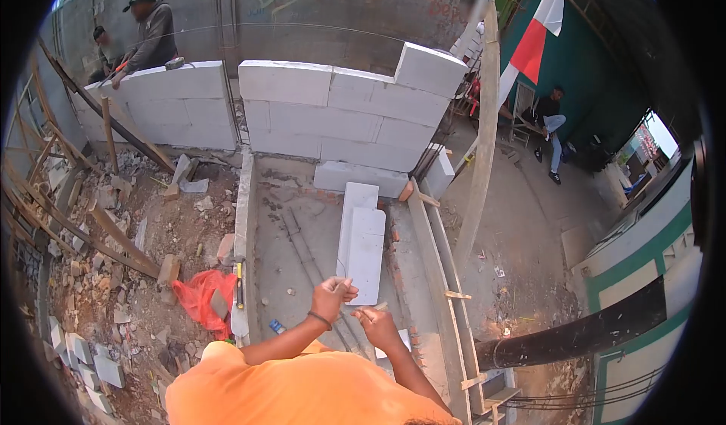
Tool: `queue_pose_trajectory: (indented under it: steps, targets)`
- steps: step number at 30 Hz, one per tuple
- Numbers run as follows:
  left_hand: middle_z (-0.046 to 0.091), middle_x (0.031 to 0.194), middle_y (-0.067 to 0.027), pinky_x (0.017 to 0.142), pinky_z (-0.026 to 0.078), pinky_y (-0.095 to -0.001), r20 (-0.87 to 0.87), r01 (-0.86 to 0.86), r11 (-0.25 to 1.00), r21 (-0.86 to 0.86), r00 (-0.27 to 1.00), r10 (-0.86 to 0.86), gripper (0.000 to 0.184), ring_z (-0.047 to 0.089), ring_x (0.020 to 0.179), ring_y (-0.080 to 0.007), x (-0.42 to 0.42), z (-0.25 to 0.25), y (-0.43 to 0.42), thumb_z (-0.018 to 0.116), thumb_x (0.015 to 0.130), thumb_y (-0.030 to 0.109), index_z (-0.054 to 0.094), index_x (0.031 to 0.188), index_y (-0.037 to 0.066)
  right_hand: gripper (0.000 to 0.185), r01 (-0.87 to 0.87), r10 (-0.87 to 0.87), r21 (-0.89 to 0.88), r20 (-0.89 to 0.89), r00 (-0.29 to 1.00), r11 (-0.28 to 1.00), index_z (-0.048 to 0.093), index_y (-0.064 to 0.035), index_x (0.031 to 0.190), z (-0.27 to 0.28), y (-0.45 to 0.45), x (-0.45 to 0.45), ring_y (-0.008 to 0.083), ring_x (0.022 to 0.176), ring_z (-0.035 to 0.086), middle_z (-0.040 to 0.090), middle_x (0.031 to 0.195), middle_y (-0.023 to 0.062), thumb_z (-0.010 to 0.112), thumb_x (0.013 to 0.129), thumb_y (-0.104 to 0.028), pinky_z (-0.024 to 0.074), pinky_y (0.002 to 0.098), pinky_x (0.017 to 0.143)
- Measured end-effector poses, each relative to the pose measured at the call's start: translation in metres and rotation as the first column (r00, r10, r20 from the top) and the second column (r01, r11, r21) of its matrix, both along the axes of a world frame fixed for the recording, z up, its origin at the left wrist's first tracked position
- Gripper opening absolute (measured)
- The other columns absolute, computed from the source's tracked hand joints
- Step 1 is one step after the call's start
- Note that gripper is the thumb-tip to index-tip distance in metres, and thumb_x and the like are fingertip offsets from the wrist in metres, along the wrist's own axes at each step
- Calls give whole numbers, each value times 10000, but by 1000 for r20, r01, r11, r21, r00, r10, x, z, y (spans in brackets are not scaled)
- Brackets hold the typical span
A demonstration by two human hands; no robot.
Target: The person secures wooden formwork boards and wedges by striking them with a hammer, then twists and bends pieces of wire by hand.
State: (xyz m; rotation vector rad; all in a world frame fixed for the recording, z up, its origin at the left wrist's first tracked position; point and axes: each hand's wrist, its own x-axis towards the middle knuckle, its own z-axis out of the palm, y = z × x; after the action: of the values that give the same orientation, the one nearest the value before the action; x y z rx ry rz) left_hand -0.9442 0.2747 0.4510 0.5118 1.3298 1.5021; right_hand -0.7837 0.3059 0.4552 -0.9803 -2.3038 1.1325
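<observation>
My left hand (pixel 331 298), with a dark band at the wrist, is raised in front of my orange shirt (pixel 302 387). Its fingers are pinched together. Close by on the right, my right hand (pixel 378 328) is also closed, thumb against fingers. Whatever either hand holds is too small to make out; a thin line shows faintly near the left fingers. Beyond both hands, white lightweight blocks (pixel 368 247) lie on the grey concrete floor (pixel 302 236). Part of another white block (pixel 395 343) shows beside my right forearm.
A white block wall (pixel 325 115) stands ahead, with a loose-looking block (pixel 429 68) on top. Rubble and a red plastic bag (pixel 208 296) lie left; wooden formwork (pixel 446 296) runs along the right. Two people (pixel 155 35) are behind the left wall; another person (pixel 548 119) sits right.
</observation>
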Motion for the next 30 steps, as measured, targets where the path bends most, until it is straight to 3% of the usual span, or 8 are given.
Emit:
queue_pose_trajectory:
  steps: [8, 14, 17, 19, 22, 26, 28, 30]
  targets:
    - [376, 536, 23, 394, 375, -259, 589, -471, 873, -127, 672, 448, 169, 377, 424, -105, -83, -22, 22, 477, 954, 245, 479, 881, 92, 229, -70, 92, -304, 60, 994, 950, 642, -44, 1015, 0, 14, -63, 232, 623, 560, 628, 769, 119, 509, 923, -206, 461, 336, 620]
    - [334, 510, 37, 298, 255, -258, 681, -733, 676, 77, 534, 502, 138, 287, 364, -97, -199, 2, 33, 485, 929, 202, 487, 877, 75, 242, -27, 21, 70, 88, 996, 997, 602, -68, 1062, -9, 57, -22, 350, 853, 608, 647, 913, 144, 502, 926, -242, 473, 426, 737]
    - [314, 501, 49, 302, 239, -253, 685, -815, 562, 143, 491, 538, 135, 261, 357, -88, -191, 52, 29, 479, 926, 190, 493, 874, 66, 263, -30, -41, 243, 283, 958, 970, 621, -52, 1035, -19, 53, -25, 320, 711, 575, 634, 834, 148, 485, 946, -259, 474, 382, 666]
    - [302, 496, 53, 304, 229, -248, 688, -854, 480, 202, 472, 551, 140, 247, 355, -82, -183, 65, 11, 476, 926, 186, 498, 862, 63, 271, -442, 415, 12, 324, 850, 897, 626, -60, 1032, -12, 20, -30, 360, 710, 547, 629, 844, 158, 483, 947, -274, 471, 403, 666]
    - [286, 486, 56, 306, 213, -240, 692, -860, 433, 268, 485, 535, 155, 234, 355, -76, -180, 70, -25, 483, 923, 180, 507, 833, 57, 292, -796, 776, -216, -187, 603, 566, 632, -30, 1030, 65, -14, -23, 249, 629, 557, 642, 795, 128, 496, 950, -275, 460, 347, 598]
    - [271, 471, 56, 305, 194, -242, 723, -853, 459, 250, 480, 497, 175, 221, 355, -79, -136, 66, -103, 498, 924, 177, 514, 811, 45, 295, -562, 185, -439, -649, 738, 701, 643, -3, 1026, 111, 28, 8, 55, 651, 495, 582, 711, 26, 543, 929, -263, 417, 226, 589]
    - [273, 472, 49, 308, 196, -249, 773, -853, 455, 254, 462, 435, 171, 225, 356, -80, -95, 86, -134, 497, 930, 169, 517, 818, 41, 304, -37, -42, -203, -369, 928, 978, 641, -24, 1024, 105, 52, -14, 162, 647, 556, 612, 720, 73, 512, 937, -285, 453, 299, 608]
    - [252, 475, 47, 314, 189, -242, 787, -860, 400, 318, 475, 394, 175, 204, 362, -79, -75, 101, -152, 491, 934, 163, 515, 818, 34, 327, -252, 236, 119, 133, 963, 960, 636, -35, 1011, 53, 45, -28, 250, 693, 575, 627, 756, 112, 481, 944, -316, 462, 349, 649]
